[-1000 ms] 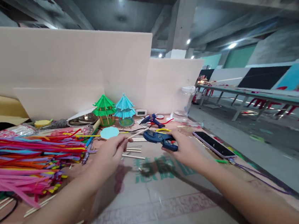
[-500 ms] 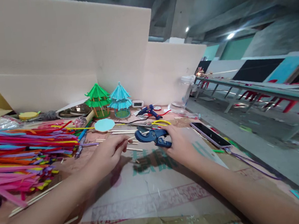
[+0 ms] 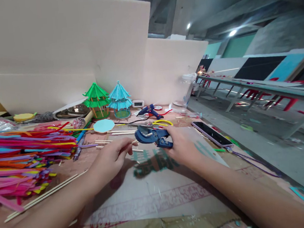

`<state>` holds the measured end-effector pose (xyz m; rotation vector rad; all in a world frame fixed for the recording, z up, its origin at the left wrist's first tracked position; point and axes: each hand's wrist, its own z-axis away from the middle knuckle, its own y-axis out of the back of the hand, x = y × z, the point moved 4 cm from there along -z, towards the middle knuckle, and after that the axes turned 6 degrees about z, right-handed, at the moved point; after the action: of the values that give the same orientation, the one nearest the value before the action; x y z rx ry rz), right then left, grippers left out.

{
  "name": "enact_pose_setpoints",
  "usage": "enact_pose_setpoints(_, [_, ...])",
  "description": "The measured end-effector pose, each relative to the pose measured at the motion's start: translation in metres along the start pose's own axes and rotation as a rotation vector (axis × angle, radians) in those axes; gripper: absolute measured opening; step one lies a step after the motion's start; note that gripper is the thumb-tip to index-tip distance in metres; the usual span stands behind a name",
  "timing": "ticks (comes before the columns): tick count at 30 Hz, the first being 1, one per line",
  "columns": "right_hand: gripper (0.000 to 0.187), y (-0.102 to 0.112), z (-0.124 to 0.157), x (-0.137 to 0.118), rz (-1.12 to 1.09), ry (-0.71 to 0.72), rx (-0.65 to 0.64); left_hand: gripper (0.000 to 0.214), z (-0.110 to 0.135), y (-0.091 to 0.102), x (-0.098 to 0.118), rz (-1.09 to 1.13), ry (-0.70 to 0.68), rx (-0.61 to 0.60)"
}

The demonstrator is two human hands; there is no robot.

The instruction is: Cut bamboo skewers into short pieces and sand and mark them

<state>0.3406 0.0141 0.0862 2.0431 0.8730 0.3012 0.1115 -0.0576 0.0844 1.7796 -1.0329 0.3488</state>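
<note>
My right hand (image 3: 181, 143) is closed around the handles of a blue pipe cutter (image 3: 154, 136), held above a translucent sheet (image 3: 159, 185) with green printing. Between the fingertips of my left hand (image 3: 115, 156) is a thin wooden stick (image 3: 134, 142). The stick reaches into the cutter's jaws, and its pale end shows by the blade. Several more wooden sticks (image 3: 122, 132) lie just beyond my hands. Behind them rests a light blue octagonal disc (image 3: 103, 126).
A heap of coloured pipe cleaners (image 3: 26, 160) spreads at the left. Green (image 3: 96, 100) and blue (image 3: 119, 99) model pavilions stand behind, near a glue gun (image 3: 150, 110), yellow-handled scissors (image 3: 162, 122) and a clear jar (image 3: 187, 86). A phone (image 3: 212, 133) lies at the right edge.
The cutter's jaws have come around the stick, and the stick now sits between them. Both hands remain close together; the whole view has shifted slightly.
</note>
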Motion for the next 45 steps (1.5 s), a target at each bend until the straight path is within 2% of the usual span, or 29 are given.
enact_pose_setpoints(4, [0.03, -0.005, -0.003, 0.001, -0.041, -0.071, -0.048, 0.024, -0.007, 0.002, -0.002, -0.042, -0.031, 0.044])
enact_pose_setpoints(10, [0.035, -0.02, -0.018, 0.008, -0.108, -0.159, -0.083, 0.025, -0.033, 0.0, -0.011, -0.11, -0.056, 0.093])
enact_pose_setpoints(17, [0.04, -0.043, -0.042, 0.019, -0.129, -0.042, -0.04, 0.031, -0.046, -0.01, -0.036, -0.164, -0.119, 0.175])
enact_pose_setpoints(22, [0.037, -0.054, -0.042, 0.023, -0.136, -0.031, -0.022, 0.026, -0.041, -0.013, -0.046, -0.149, -0.176, 0.188])
enact_pose_setpoints(27, [0.042, -0.051, -0.038, 0.022, -0.172, 0.019, 0.026, 0.02, -0.035, -0.013, -0.04, -0.141, -0.211, 0.202])
enact_pose_setpoints(33, [0.05, -0.042, -0.036, 0.018, -0.18, 0.112, 0.094, 0.02, -0.031, -0.015, -0.033, -0.164, -0.275, 0.163])
enact_pose_setpoints(41, [0.038, -0.037, -0.035, 0.018, -0.168, 0.135, 0.089, 0.022, -0.028, -0.014, -0.023, -0.227, -0.369, 0.159])
enact_pose_setpoints(45, [0.045, -0.037, -0.036, 0.018, -0.165, 0.133, 0.078, 0.023, -0.028, -0.012, -0.023, -0.252, -0.403, 0.183])
